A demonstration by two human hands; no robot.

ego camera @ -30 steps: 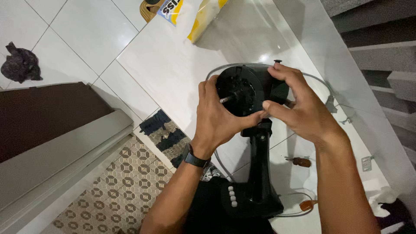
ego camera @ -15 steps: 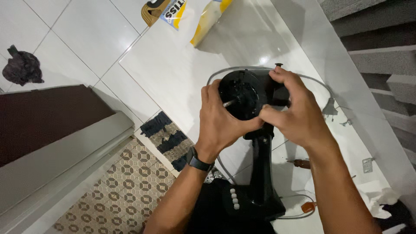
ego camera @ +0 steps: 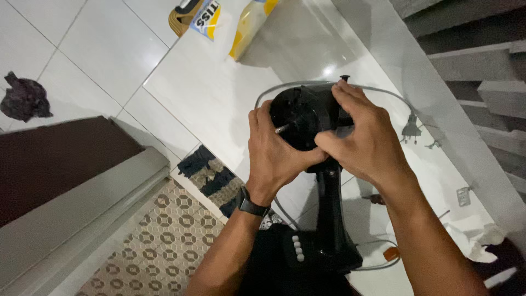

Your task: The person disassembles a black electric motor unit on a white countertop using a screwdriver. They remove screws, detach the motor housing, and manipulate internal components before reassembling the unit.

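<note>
A black stand fan without blade or guard stands on the white tiled floor. Its round motor housing (ego camera: 300, 112) shows a bare metal shaft pointing at the camera. My left hand (ego camera: 274, 151) grips the housing from the lower left, a black watch on its wrist. From the right, my right hand (ego camera: 364, 137) wraps over the housing's side and back. The fan's neck (ego camera: 329, 203) runs down to the base (ego camera: 315, 252) with a row of white buttons. A grey power cord (ego camera: 378, 89) loops behind the housing to a plug (ego camera: 411, 130).
A yellow and white packet (ego camera: 249, 22) and a printed packet (ego camera: 205, 19) lie at the top. A dark rag (ego camera: 23, 98) sits far left. A patterned mat (ego camera: 211, 175) lies by a grey sill (ego camera: 82, 203). Small parts and white cloth (ego camera: 466, 238) lie right, below grey stair steps (ego camera: 482, 55).
Both hands and the motor housing have stayed together, with small shifts of the fingers on the housing. The camera view has drifted slightly.
</note>
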